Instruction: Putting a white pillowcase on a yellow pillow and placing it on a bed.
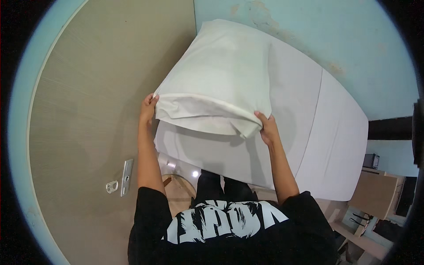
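A white pillow in a pillowcase (pixel 229 62) is held out in front of me, its near end raised over the bed. The case's opening faces me, with a loose fold hanging below its rim. My left hand (pixel 149 107) pinches the left corner of that opening. At the right corner, my right hand (pixel 267 127) grips the bunched fabric, thumb on top. Under the pillow lies a mattress with a white sheet (pixel 287 132), a seam crossing it on the right. How far the pillow fills the case is hidden.
A beige door (pixel 84 110) with a metal handle plate (pixel 126 177) stands close on my left. The pale blue wall (pixel 300 22) behind the bed has peeling patches. A round wooden stool (pixel 179 194) is by my legs. Wooden furniture (pixel 373 192) stands at the far right.
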`<state>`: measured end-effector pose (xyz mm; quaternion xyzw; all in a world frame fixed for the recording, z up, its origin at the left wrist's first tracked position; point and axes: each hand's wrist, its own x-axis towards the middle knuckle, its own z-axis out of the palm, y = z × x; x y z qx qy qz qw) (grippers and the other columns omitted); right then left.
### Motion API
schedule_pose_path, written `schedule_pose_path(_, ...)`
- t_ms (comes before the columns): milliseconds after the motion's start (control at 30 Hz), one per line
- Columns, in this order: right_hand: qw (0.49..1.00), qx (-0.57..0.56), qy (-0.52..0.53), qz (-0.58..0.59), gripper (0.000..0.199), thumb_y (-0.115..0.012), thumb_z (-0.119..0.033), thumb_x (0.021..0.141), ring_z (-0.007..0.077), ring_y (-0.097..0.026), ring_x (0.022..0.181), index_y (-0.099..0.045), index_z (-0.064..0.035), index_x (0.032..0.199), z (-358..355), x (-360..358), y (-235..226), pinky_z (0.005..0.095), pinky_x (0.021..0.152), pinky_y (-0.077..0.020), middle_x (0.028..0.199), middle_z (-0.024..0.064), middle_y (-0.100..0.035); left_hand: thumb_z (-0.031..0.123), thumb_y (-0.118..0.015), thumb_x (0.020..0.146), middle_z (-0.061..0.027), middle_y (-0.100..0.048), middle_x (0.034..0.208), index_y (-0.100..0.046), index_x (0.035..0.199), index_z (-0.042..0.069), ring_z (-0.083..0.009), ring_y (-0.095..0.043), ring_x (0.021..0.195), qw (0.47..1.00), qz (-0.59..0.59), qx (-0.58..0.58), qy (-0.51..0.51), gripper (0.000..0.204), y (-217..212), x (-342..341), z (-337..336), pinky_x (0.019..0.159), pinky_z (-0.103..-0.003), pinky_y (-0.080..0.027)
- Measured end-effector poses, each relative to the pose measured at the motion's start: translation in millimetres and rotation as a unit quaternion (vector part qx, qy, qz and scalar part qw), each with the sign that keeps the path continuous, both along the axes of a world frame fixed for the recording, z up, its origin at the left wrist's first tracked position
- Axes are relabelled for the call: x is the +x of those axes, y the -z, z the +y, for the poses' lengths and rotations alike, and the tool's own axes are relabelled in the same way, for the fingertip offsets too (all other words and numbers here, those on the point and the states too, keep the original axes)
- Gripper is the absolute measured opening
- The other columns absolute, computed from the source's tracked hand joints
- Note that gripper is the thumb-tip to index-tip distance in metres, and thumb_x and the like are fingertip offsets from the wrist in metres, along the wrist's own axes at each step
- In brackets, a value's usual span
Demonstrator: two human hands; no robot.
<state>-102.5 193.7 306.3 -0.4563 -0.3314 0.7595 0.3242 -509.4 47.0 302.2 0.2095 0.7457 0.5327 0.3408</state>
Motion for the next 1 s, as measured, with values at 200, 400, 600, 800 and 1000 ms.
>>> schedule_pose_path(200,0.995,-0.032,-0.030,-0.090,0.057,-0.071,-0.022,0.082,0.0235,-0.059,0.103,-0.046,0.0038,0.126,-65.0,15.3,68.6,0.0333,0.086,-0.0491,0.116,0.0157,-0.058,0.018,-0.062,0.090,-0.0014,-0.064,0.089,-0.061,0.106,0.001,-0.0094,-0.054,0.079,0.995,0.072,-0.050,0.040,0.023,75.2,-9.6,-38.4,0.073,-0.025,-0.044)
schedule_pose_path(400,0.988,-0.119,-0.027,-0.100,0.062,-0.073,-0.025,0.082,0.0261,-0.058,0.104,-0.044,0.0034,0.129,-103.7,18.5,133.4,0.0378,0.087,-0.0495,0.117,0.0171,-0.058,0.020,-0.065,0.088,0.0021,-0.050,0.068,-0.062,0.087,0.000,-0.0115,-0.042,0.062,0.979,0.154,-0.128,-0.041,0.020,184.0,-11.5,-84.1,0.058,-0.030,-0.039)
schedule_pose_path(600,0.994,-0.059,-0.025,-0.092,0.062,-0.075,-0.026,0.081,0.0241,-0.059,0.102,-0.046,0.0044,0.127,-93.0,35.2,136.9,0.0345,0.087,-0.0484,0.116,0.0166,-0.059,0.025,-0.067,0.087,0.0034,-0.044,0.061,-0.054,0.070,-0.001,-0.0081,-0.039,0.060,0.984,0.128,-0.122,0.030,0.034,143.9,1.9,-78.1,0.053,-0.030,-0.034)
schedule_pose_path(800,0.989,-0.060,-0.049,-0.122,0.059,-0.073,-0.028,0.083,0.0220,-0.059,0.101,-0.048,0.0044,0.125,-103.1,38.7,134.9,0.0324,0.087,-0.0472,0.113,0.0161,-0.061,0.024,-0.068,0.087,0.0047,-0.042,0.061,-0.056,0.071,-0.001,-0.0065,-0.036,0.059,0.983,0.112,-0.133,0.050,0.033,152.2,-1.0,-97.8,0.052,-0.026,-0.029)
schedule_pose_path(1000,0.987,-0.022,-0.032,-0.155,0.055,-0.070,-0.030,0.086,0.0189,-0.059,0.100,-0.049,0.0039,0.125,-108.8,50.3,128.6,0.0315,0.086,-0.0476,0.113,0.0135,-0.062,0.022,-0.069,0.086,0.0049,-0.039,0.060,-0.056,0.072,-0.001,-0.0073,-0.033,0.058,0.972,0.153,-0.146,0.105,0.030,146.7,3.3,-90.9,0.051,-0.027,-0.029)
